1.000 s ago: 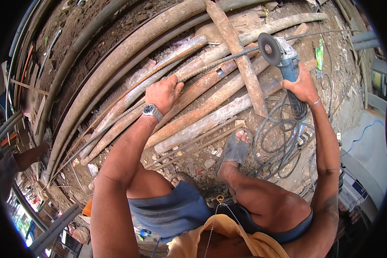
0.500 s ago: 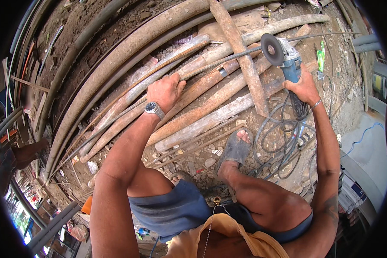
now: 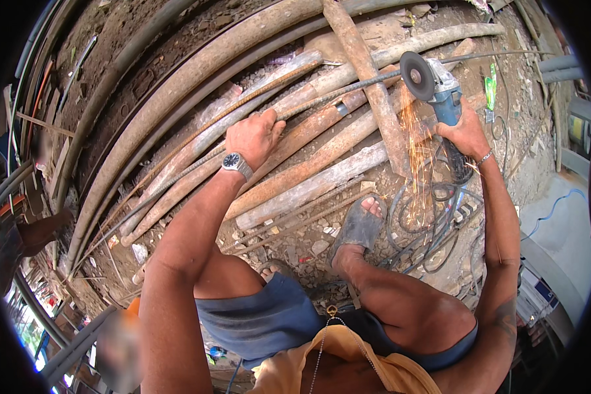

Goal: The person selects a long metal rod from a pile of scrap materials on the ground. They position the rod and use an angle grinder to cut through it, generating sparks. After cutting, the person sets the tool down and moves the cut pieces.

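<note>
My left hand (image 3: 253,138) is closed round a long ribbed steel rebar (image 3: 348,88), with a wristwatch (image 3: 232,161) on that wrist. The rebar runs from lower left up to the right, across a pile of rusty pipes. In my right hand (image 3: 467,134) is a blue angle grinder (image 3: 447,100). Its dark round disc (image 3: 415,75) meets the rebar just right of a rusty crosswise pipe (image 3: 369,82). Orange sparks (image 3: 414,148) stream down from the disc toward the ground. The exact contact point is hidden behind the disc.
Coiled black cords (image 3: 433,190) and an outlet strip (image 3: 463,213) lie below the grinder, within the sparks' reach. My sandalled right foot (image 3: 361,226) stands near the pipe ends. Long curved pipes (image 3: 177,98) stretch along the far left. A green wrapper (image 3: 490,84) lies at right.
A bright stream of sparks now pours from the grinder's disc, where only faint ones showed before. The grinder has shifted very slightly right; my left hand stays on the rebar.
</note>
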{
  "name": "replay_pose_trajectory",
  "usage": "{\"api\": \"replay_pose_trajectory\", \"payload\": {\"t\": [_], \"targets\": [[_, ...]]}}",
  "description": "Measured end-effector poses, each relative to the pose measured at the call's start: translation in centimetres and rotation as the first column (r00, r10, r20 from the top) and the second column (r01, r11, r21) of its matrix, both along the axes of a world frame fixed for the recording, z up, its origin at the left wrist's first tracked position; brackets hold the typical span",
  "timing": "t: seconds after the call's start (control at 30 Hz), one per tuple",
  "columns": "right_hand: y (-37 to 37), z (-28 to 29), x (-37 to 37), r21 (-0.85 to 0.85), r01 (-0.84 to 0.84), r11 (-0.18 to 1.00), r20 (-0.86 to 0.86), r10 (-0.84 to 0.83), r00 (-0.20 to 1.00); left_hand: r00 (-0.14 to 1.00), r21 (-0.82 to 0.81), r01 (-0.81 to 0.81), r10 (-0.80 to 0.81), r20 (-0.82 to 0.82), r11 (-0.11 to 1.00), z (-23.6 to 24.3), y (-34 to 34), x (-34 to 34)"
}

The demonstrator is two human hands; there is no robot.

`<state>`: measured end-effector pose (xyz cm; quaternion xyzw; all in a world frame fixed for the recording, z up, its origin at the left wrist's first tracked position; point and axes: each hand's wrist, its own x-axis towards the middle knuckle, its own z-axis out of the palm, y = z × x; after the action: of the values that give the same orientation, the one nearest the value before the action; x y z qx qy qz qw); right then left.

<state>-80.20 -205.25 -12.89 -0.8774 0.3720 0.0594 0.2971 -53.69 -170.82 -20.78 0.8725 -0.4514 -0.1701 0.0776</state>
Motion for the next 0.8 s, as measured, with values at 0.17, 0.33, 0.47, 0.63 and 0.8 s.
{"api": "replay_pose_trajectory", "payload": {"t": [0.17,0.33,0.47,0.63,0.8], "targets": [[0.0,0.2,0.3,0.016,0.018,1.0,-0.04,-0.018,0.999,1.0,-0.018,0.002,-0.002,-0.008,1.0,0.2,0.1,0.0],[-0.8,-0.9,-0.5,-0.031,0.031,0.999,-0.076,-0.034,0.997,1.0,-0.024,0.0,-0.001,-0.02,1.0,0.2,0.0,0.0],[-0.4,-0.3,0.0,0.035,0.043,0.998,-0.089,-0.04,0.995,1.0,0.007,-0.005,0.005,-0.025,1.0,0.2,0.0,0.0],[-0.2,0.2,0.4,0.042,0.024,0.999,-0.047,-0.022,0.999,1.0,-0.026,-0.011,0.01,-0.026,1.0,0.1,0.1,0.0],[-0.5,0.0,0.1,-0.007,0.013,1.0,-0.029,-0.013,0.999,1.0,-0.022,-0.012,0.012,-0.028,1.0,0.0,0.0,-0.1]]}}
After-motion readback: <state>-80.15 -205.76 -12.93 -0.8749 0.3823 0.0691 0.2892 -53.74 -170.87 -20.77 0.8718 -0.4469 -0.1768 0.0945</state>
